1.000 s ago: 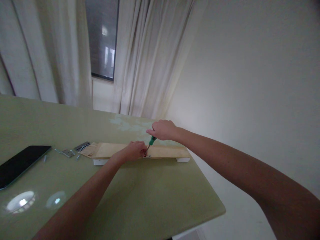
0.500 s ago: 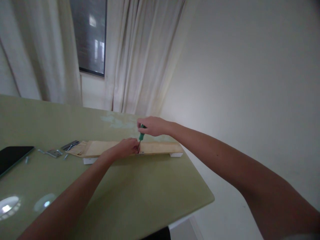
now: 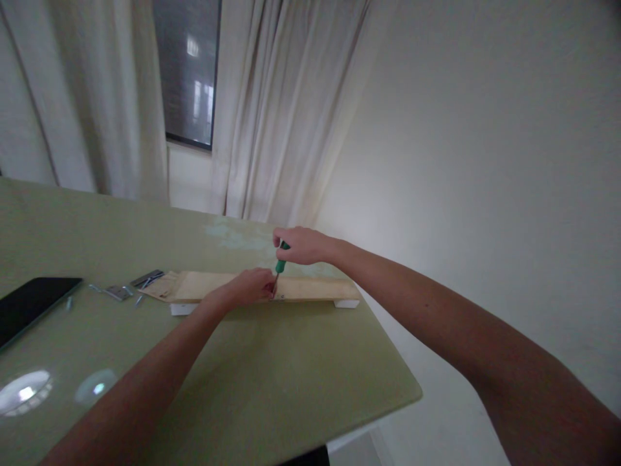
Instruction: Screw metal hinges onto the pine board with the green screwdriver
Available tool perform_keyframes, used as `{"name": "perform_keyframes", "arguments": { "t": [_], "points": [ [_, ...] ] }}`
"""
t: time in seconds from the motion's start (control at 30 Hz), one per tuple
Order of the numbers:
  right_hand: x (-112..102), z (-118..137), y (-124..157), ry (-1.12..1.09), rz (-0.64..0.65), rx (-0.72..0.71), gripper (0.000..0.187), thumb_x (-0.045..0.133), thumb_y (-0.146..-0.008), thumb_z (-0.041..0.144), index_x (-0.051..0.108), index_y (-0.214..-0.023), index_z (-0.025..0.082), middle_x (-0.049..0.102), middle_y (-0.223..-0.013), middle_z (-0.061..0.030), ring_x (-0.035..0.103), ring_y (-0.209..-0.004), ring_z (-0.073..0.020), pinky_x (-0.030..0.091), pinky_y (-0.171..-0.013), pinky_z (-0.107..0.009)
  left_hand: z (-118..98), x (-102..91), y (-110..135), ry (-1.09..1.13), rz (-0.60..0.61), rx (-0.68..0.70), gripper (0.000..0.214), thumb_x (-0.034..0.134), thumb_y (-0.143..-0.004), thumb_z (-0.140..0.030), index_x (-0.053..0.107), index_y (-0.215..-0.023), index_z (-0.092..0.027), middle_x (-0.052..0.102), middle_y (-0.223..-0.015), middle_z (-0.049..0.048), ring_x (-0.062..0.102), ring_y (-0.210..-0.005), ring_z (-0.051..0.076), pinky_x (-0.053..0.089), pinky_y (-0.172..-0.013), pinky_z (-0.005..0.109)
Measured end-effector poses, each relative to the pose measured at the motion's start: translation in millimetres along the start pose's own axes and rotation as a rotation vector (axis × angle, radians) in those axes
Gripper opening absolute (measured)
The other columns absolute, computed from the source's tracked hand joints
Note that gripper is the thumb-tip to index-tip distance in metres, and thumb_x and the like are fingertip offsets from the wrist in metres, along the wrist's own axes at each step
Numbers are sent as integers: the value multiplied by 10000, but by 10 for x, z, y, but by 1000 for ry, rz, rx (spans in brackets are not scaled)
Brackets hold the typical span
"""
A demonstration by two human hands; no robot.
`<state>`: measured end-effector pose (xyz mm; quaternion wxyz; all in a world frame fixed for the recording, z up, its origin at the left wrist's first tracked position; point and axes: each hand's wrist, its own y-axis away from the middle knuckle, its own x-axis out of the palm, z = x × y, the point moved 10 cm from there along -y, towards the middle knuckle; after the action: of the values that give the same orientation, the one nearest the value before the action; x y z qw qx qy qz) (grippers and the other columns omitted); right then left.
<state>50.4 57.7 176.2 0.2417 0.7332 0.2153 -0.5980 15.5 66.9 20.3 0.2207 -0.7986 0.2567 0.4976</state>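
My right hand (image 3: pixel 305 246) grips a green screwdriver (image 3: pixel 280 266), slightly tilted, its tip down at the near edge of a wooden board (image 3: pixel 315 288). My left hand (image 3: pixel 252 285) rests on the board beside the tip; I cannot tell whether its fingers pinch anything. White blocks (image 3: pixel 347 304) support the board on a green tabletop (image 3: pixel 301 362), with a phone (image 3: pixel 33 307) off left.

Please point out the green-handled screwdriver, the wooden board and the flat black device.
Green-handled screwdriver (image 3: pixel 280 266), head view: lower handle.
Wooden board (image 3: pixel 313 288), head view: top face, right half.
Flat black device (image 3: pixel 33 305), head view: dark upper face.
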Motion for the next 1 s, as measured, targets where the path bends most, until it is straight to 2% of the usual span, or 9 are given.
{"name": "perform_keyframes", "arguments": {
  "t": [0.13, 0.27, 0.33, 0.5, 0.63, 0.7, 0.87, 0.93, 1.0],
  "points": [
    [-25, -90, 0, 28, -42, 106, 483, 409, -1057, 573, 701, -1086, 189, 768, -1186, -202, 718, -1020, -322, 471, -759, -362, -32, -10, 9, 19, 14, -10, 225, 603, -835, -123, 792, -901, -226, 798, -980, 65, 730, -939, 225, 491, -793, 279],
    [-18, 14, 7, 0, -22, 5, 274, 512, -1031, 428, 674, -1170, 256, 792, -1177, -89, 710, -1002, -238, 453, -776, -305, 2, 10, 7, 28, 20, -19, 203, 625, -806, -124, 786, -885, -220, 797, -964, 61, 727, -930, 230, 479, -771, 280],
    [-16, 34, 11, -14, -14, -19, 265, 561, -1005, 414, 654, -1214, 281, 795, -1179, -55, 706, -990, -211, 448, -773, -280, 27, 17, 6, 29, 17, -20, 172, 638, -809, -141, 776, -879, -216, 792, -962, 64, 721, -930, 234, 473, -771, 284],
    [-23, -133, -4, 4, -29, 108, 489, 423, -1054, 573, 712, -1063, 178, 771, -1179, -209, 714, -1004, -326, 449, -727, -347, 27, 20, 6, 26, 20, -6, 177, 623, -833, -150, 776, -894, -216, 778, -1006, 74, 708, -952, 237, 473, -800, 291],
    [-15, -60, 12, -30, 6, 12, 253, 539, -1026, 388, 695, -1161, 243, 796, -1155, -88, 712, -1003, -235, 451, -783, -294, -9, 28, 9, 51, 36, 17, 195, 602, -838, -144, 773, -891, -221, 781, -985, 57, 707, -939, 215, 481, -817, 270],
    [-14, -33, 24, -45, 17, -16, 274, 590, -1000, 382, 662, -1242, 277, 798, -1153, -42, 710, -990, -201, 453, -801, -267, -20, 25, 14, 60, 36, 25, 175, 602, -833, -151, 761, -866, -216, 779, -960, 56, 703, -920, 214, 482, -807, 269],
    [-3, -198, 6, -11, -14, 132, 490, 425, -1053, 593, 701, -1099, 191, 773, -1169, -185, 719, -1001, -313, 469, -763, -348, -12, 16, 22, 65, 21, 28, 173, 599, -814, -139, 753, -850, -209, 772, -967, 70, 699, -923, 223, 488, -817, 286],
    [8, -191, 3, -13, -16, 117, 424, 408, -1074, 493, 707, -1062, 193, 777, -1172, -173, 719, -1006, -291, 467, -780, -339, -2, 25, 18, 61, 18, 31, 177, 603, -807, -130, 754, -849, -212, 770, -953, 67, 698, -918, 220, 490, -814, 284],
    [11, -117, 16, -35, -8, 44, 293, 469, -1056, 398, 691, -1142, 229, 793, -1159, -101, 715, -986, -228, 460, -796, -295, 1, 34, 11, 61, 13, 41, 193, 600, -813, -123, 759, -863, -220, 770, -943, 54, 698, -903, 206, 491, -808, 271]
  ]
}}
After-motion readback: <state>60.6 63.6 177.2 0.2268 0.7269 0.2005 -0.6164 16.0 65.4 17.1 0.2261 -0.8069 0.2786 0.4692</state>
